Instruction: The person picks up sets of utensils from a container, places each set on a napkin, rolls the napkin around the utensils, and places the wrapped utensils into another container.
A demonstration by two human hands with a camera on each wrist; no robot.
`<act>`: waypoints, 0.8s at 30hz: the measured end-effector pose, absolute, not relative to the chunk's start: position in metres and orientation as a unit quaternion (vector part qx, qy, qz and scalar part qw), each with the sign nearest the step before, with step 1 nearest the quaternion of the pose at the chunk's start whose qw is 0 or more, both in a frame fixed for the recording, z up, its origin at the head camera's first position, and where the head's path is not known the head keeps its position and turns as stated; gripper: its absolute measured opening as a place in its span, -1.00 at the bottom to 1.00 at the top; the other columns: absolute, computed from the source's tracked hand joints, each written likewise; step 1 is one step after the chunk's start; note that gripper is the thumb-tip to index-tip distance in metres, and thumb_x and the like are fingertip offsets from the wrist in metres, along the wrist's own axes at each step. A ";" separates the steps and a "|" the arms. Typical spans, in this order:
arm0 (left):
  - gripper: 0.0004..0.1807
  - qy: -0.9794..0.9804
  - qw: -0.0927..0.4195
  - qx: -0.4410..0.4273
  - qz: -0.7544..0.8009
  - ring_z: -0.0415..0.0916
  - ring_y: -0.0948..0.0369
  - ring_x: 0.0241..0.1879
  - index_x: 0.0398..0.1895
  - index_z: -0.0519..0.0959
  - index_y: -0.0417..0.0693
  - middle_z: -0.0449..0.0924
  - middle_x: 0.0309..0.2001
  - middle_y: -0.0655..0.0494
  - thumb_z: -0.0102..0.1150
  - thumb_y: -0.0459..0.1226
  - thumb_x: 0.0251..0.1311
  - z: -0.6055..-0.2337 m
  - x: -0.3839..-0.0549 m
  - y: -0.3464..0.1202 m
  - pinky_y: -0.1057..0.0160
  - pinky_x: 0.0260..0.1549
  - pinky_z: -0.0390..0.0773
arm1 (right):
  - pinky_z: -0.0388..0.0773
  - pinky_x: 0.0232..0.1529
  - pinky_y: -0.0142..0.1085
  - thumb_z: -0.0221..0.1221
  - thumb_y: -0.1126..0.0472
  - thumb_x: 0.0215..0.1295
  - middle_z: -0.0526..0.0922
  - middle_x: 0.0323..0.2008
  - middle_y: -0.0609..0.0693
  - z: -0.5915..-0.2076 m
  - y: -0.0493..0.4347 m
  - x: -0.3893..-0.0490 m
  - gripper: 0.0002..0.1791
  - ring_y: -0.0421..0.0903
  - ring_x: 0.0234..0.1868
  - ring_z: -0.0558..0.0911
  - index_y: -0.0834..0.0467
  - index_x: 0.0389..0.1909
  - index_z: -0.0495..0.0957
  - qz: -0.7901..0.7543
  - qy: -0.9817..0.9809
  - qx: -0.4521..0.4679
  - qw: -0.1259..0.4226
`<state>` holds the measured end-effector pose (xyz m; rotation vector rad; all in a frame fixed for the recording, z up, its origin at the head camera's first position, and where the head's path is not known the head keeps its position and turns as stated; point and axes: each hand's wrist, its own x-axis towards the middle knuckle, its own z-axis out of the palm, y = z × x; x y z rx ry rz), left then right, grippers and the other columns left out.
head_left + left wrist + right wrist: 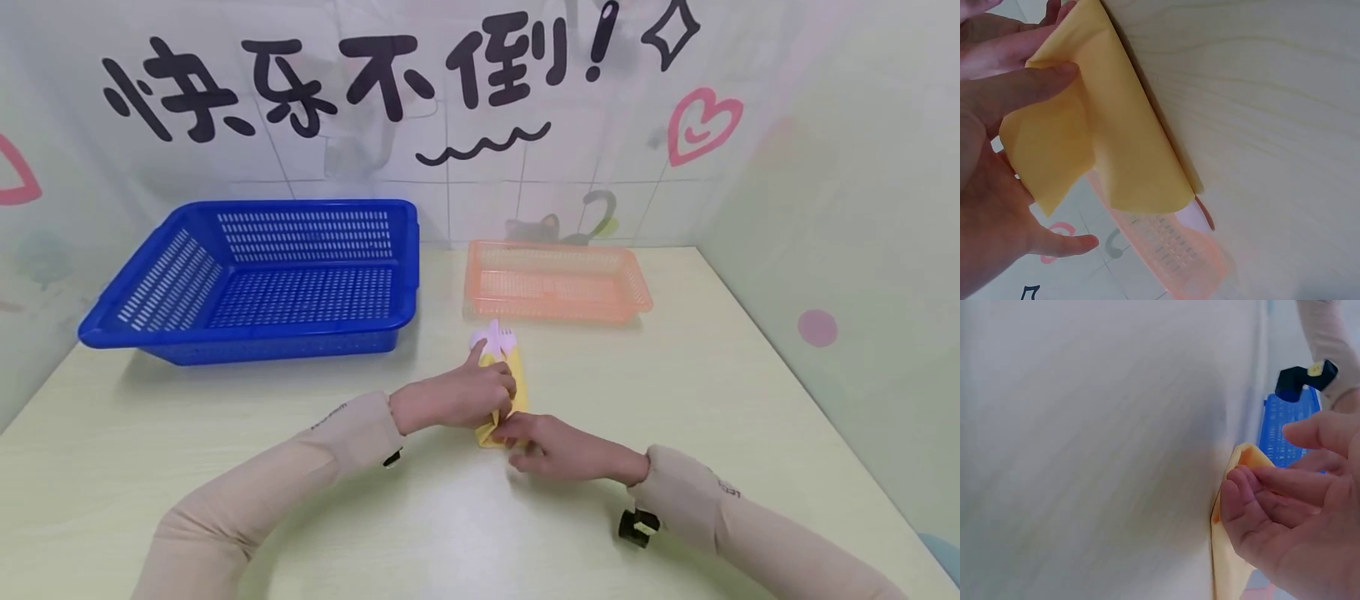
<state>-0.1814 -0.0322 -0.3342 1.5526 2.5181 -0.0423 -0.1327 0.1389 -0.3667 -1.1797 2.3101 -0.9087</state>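
A yellow cloth (516,390) lies rolled on the pale table (675,392), with pink-white utensil ends (495,337) sticking out of its far end. My left hand (468,393) grips the roll from the left, thumb over the folded cloth (1104,144). My right hand (546,446) pinches the near end of the cloth (1229,550) with its fingertips (1238,494). Both hands meet at the middle of the table.
A large blue perforated basket (262,279) stands at the back left. A shallow orange basket (555,279) sits at the back centre, just beyond the roll. Decorated walls close the table at the back and on both sides.
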 end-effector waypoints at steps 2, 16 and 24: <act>-0.85 0.846 0.089 0.525 -0.013 0.34 0.19 -0.02 -0.38 0.68 0.07 0.56 -0.16 0.16 0.16 -0.35 0.04 -0.335 -0.182 -0.033 -0.36 0.07 -0.11 | 0.46 -0.19 -0.43 -0.02 0.37 0.22 0.53 -0.10 0.12 -0.366 0.140 -0.137 -0.71 -0.15 -0.16 0.50 0.35 -0.05 0.44 -0.374 0.813 -0.376 0.240; -0.87 0.826 -0.047 0.561 -0.033 0.28 0.15 -0.02 -0.39 0.67 0.08 0.47 -0.14 0.11 0.15 -0.31 0.06 -0.340 -0.175 -0.039 -0.24 0.05 0.11 | 0.47 -0.07 -0.21 -0.25 0.37 0.31 0.55 -0.14 0.27 -0.367 0.142 -0.152 -0.65 0.01 -0.12 0.57 0.49 -0.01 0.32 -0.593 0.694 -0.148 0.380; -0.87 0.818 -0.104 0.565 -0.015 0.21 0.11 0.04 -0.30 0.58 0.06 0.39 -0.03 0.03 0.17 -0.24 0.05 -0.348 -0.173 -0.039 -0.22 0.04 0.13 | 0.42 0.01 -0.19 -0.15 0.38 0.30 0.49 -0.07 0.32 -0.369 0.144 -0.155 -0.65 0.02 -0.05 0.54 0.55 0.00 0.28 -0.624 0.649 -0.149 0.408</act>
